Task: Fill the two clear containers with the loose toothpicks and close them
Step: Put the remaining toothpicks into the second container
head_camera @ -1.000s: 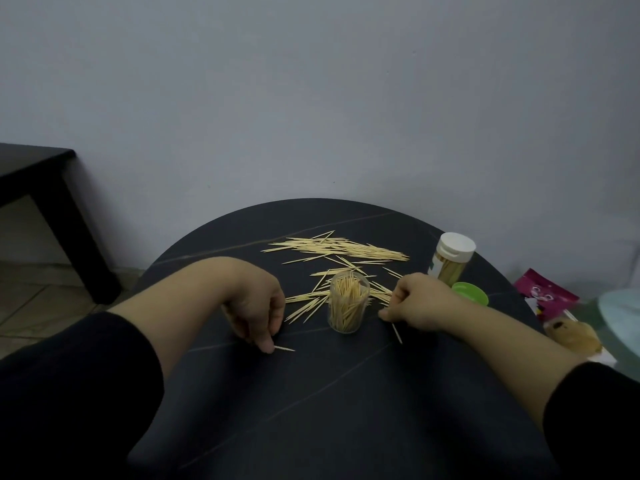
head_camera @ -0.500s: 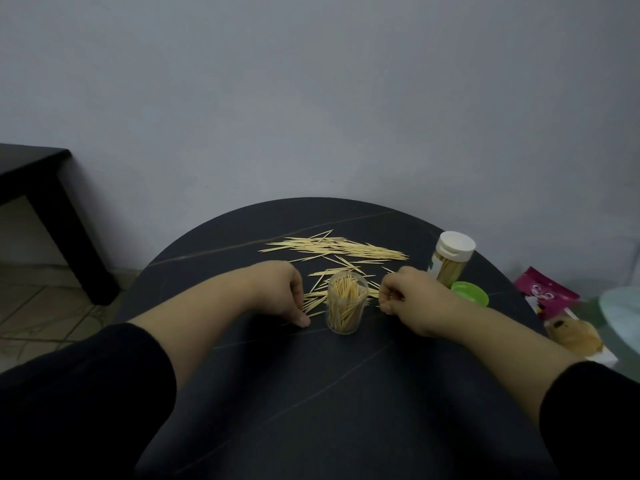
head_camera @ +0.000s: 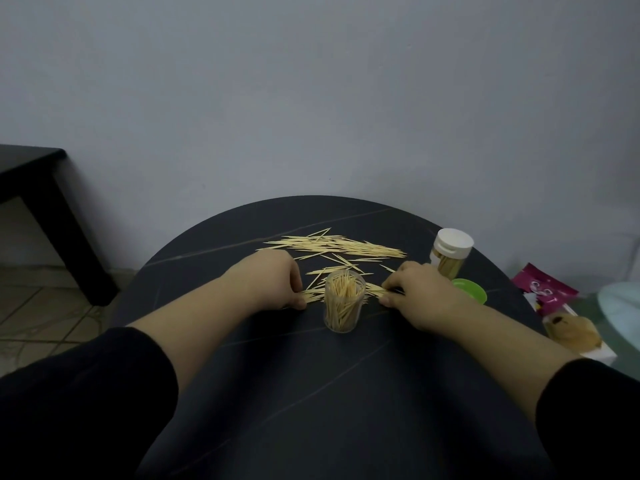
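The left hand [head_camera: 273, 282] and right hand [head_camera: 415, 294], apart, each pinch an end of a small bunch of pale wooden toothpicks [head_camera: 313, 295] lying just behind the open, part-filled clear plastic container [head_camera: 344, 306] on the round dark table [head_camera: 311, 393]. Best to square the bunch — tips level — then stand it upright and lower it in gently, since the light container would likely tip at a knock.

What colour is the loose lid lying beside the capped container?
Bright green; the lid shows best in the head view.
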